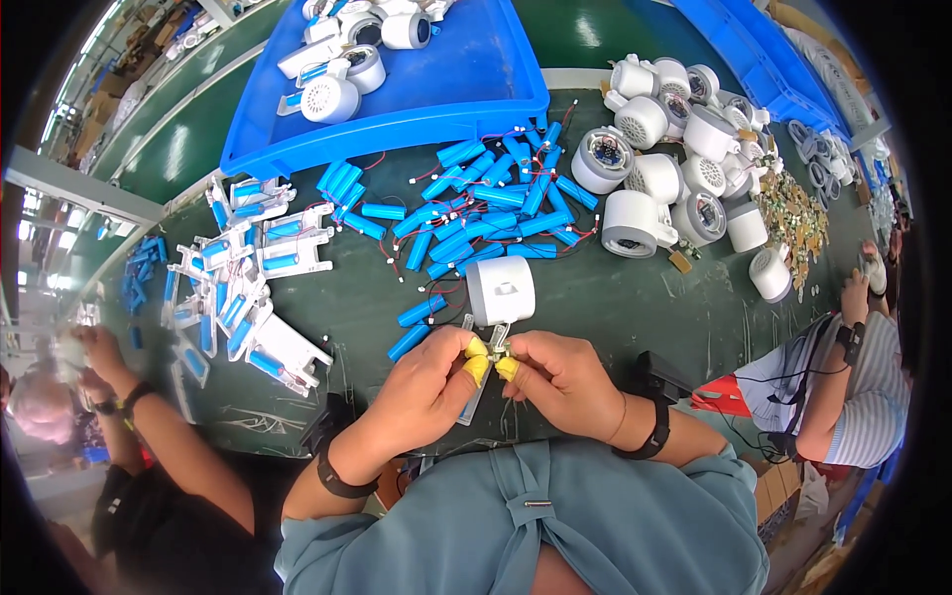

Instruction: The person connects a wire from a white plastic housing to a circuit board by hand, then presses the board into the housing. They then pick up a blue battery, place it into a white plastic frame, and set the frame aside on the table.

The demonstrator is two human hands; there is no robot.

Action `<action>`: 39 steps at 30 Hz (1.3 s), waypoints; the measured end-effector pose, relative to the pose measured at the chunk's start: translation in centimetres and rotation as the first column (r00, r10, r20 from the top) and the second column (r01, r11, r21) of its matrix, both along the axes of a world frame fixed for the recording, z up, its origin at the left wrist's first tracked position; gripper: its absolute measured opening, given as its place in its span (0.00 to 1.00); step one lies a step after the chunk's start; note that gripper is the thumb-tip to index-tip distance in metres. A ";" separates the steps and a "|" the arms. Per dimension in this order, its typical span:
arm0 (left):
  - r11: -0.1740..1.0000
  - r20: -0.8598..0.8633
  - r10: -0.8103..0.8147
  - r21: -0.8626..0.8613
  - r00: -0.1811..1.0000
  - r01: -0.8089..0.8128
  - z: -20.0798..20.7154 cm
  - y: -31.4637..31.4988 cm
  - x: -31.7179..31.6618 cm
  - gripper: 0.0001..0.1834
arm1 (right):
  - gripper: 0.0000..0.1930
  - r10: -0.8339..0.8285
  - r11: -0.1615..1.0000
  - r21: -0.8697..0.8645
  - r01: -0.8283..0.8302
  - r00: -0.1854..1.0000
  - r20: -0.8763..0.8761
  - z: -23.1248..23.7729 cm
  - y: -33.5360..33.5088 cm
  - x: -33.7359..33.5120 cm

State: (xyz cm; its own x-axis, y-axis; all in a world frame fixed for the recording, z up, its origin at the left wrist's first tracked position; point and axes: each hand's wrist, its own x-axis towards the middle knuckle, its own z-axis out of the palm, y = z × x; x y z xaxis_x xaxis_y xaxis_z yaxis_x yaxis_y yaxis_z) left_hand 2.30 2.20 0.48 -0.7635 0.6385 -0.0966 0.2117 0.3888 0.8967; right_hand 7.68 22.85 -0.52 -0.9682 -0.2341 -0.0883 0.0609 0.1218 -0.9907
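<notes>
My left hand [426, 385] and my right hand [567, 382] meet at the near edge of the table. Yellow coverings wrap some of the fingertips. Both hands pinch a small pale greenish part [500, 347], mostly hidden by the fingers; its exact kind is unclear. A narrow white plastic piece [475, 405] shows below the fingertips, beside my left hand. Just beyond my hands, a round white housing with a grey rim [506, 289] lies on its side. Two blue cylindrical batteries [420, 310] lie to the left of it.
Wired blue batteries [476, 223] are heaped farther back, before a blue tray [387, 129] of white housings. White plastic holders with batteries [283, 342] pile up at left. White housings [654, 178] and small circuit boards [793, 233] cover the right. Co-workers' arms [188, 461] are on both sides.
</notes>
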 end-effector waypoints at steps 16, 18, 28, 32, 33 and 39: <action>0.952 0.084 0.272 0.122 0.959 -0.280 -1.3 1.3 2.0 0.10 | 0.08 -0.042 0.913 0.361 0.190 0.924 -0.381 -0.8 -1.3 0.6; 0.944 0.112 0.280 0.146 0.953 -0.295 -1.4 1.5 2.6 0.10 | 0.08 -0.043 0.906 0.368 0.209 0.911 -0.410 -1.0 -1.4 0.6; 0.945 -0.107 0.291 0.190 0.951 -0.268 -1.1 2.1 3.3 0.12 | 0.08 -0.064 0.891 0.382 0.244 0.902 -0.427 -1.0 -1.6 0.9; 0.949 -0.154 0.272 0.206 0.950 -0.238 -1.0 2.1 3.1 0.11 | 0.08 -0.086 0.902 0.350 0.255 0.897 -0.433 -1.1 -1.6 0.9; 0.951 -0.140 0.259 0.212 0.956 -0.227 -1.3 2.0 3.1 0.11 | 0.08 -0.080 0.901 0.350 0.255 0.892 -0.444 -1.2 -1.6 0.9; 0.949 -0.002 0.207 0.246 0.978 -0.200 -1.2 1.1 1.9 0.14 | 0.10 -0.070 0.935 0.292 0.200 0.914 -0.400 -0.7 -1.5 0.8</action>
